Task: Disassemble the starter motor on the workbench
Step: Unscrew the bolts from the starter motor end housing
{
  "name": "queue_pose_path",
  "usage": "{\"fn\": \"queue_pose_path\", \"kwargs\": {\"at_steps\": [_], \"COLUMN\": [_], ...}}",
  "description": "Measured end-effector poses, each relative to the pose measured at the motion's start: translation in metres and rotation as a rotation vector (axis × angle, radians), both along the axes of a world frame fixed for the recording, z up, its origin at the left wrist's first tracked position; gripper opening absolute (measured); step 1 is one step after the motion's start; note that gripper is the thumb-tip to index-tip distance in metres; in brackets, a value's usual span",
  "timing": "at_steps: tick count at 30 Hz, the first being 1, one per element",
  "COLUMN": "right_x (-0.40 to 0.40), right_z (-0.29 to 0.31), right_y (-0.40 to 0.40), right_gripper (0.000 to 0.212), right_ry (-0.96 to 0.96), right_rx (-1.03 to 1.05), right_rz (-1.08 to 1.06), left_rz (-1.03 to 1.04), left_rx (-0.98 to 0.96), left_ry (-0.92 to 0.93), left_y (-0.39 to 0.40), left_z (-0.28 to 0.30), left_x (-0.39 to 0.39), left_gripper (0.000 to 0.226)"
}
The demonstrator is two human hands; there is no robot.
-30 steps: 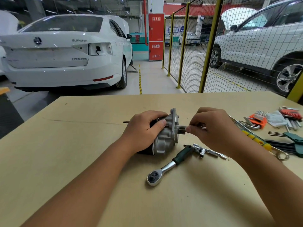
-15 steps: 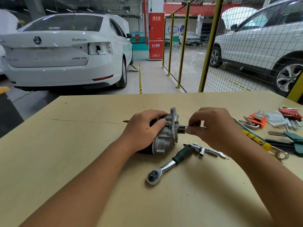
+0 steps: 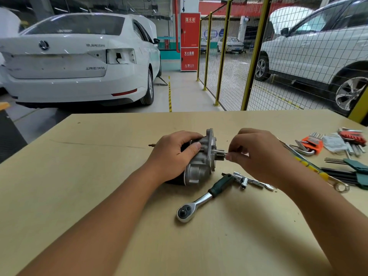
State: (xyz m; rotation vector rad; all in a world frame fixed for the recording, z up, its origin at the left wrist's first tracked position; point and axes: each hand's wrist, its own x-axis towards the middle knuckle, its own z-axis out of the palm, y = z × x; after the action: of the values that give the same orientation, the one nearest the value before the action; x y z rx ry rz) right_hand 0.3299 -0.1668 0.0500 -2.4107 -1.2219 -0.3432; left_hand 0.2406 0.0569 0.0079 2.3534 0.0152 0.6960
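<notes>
The starter motor (image 3: 201,164) lies on its side in the middle of the wooden workbench (image 3: 99,196), its silver flanged nose pointing right and its black body under my palm. My left hand (image 3: 173,156) grips the motor from the left, thumb on the silver housing. My right hand (image 3: 256,154) pinches a long thin bolt (image 3: 220,151) that sticks out of the flange to the right. The bolt's far tip shows at the motor's left end (image 3: 151,145).
A ratchet wrench (image 3: 205,198) with a green-black grip lies just in front of the motor, beside a socket extension (image 3: 249,181). At the right are a combination wrench (image 3: 318,170), orange and red hex key sets (image 3: 311,145), and dark green key holders (image 3: 356,170). Cars and a yellow mesh fence stand beyond.
My right hand has drawn the thin bolt a little further out to the right and shifted slightly upward. My left hand and the motor have stayed in place.
</notes>
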Motion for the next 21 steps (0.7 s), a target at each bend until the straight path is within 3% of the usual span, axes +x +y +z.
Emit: {"fn": "queue_pose_path", "kwargs": {"at_steps": [9, 13, 21], "right_x": [0.0033, 0.0093, 0.0049], "right_z": [-0.0059, -0.0097, -0.007], "right_y": [-0.0005, 0.0009, 0.0004], "right_gripper": [0.007, 0.018, 0.006], "right_ry": [0.067, 0.069, -0.003], "right_rx": [0.072, 0.053, 0.054], "right_rz": [0.063, 0.034, 0.014], "left_rz": [-0.005, -0.003, -0.002], "left_rx": [-0.005, -0.002, 0.004], "left_ry": [0.0, 0.002, 0.0], "left_y": [-0.0012, -0.0011, -0.0015], "left_z": [0.001, 0.0013, 0.0011], "left_x": [-0.0005, -0.0009, -0.0013], "left_gripper": [0.04, 0.04, 0.04]}}
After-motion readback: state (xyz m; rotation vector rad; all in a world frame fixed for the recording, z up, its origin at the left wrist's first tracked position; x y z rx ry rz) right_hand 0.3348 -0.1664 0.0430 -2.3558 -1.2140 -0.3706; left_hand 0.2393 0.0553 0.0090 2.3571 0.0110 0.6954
